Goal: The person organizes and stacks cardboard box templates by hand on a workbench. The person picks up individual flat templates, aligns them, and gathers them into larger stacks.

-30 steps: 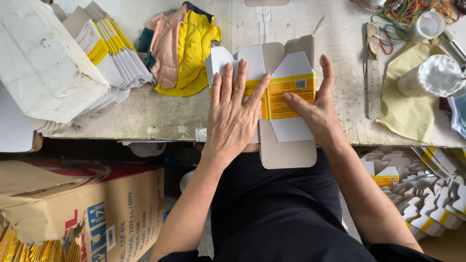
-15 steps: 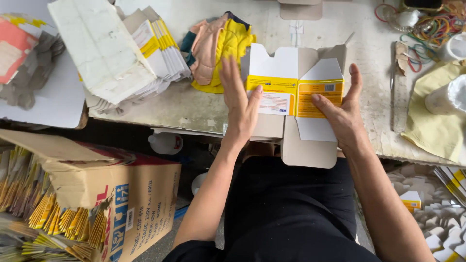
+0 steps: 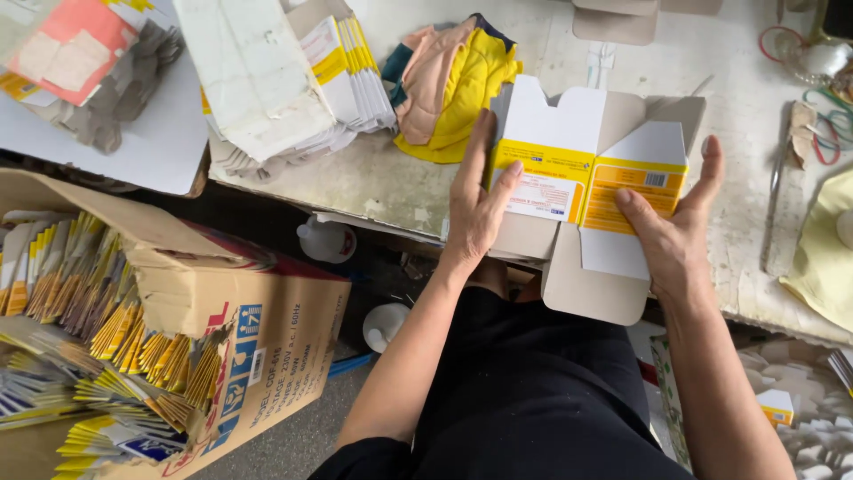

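Flat carton blank point(image 3: 577, 191), thin card, yellow and white printed panels, grey-brown inside, scalloped flaps; lies at the near edge of the worn, stained pale surface point(image 3: 382, 182), bottom flap overhanging. Left hand point(image 3: 475, 209) spread flat, palm down on its left panels. Right hand point(image 3: 680, 236) open, fingers extended along the right edge, thumb on the yellow panel. Crumpled yellow-and-peach cloth point(image 3: 458, 84) just beyond. Corrugated box point(image 3: 240, 338) of bundled blanks on the floor at left.

stacked flat cartons point(image 3: 293, 80) | yellow cloth point(image 3: 458, 84) | cardboard box point(image 3: 178, 329) | rubber bands point(image 3: 822, 124)
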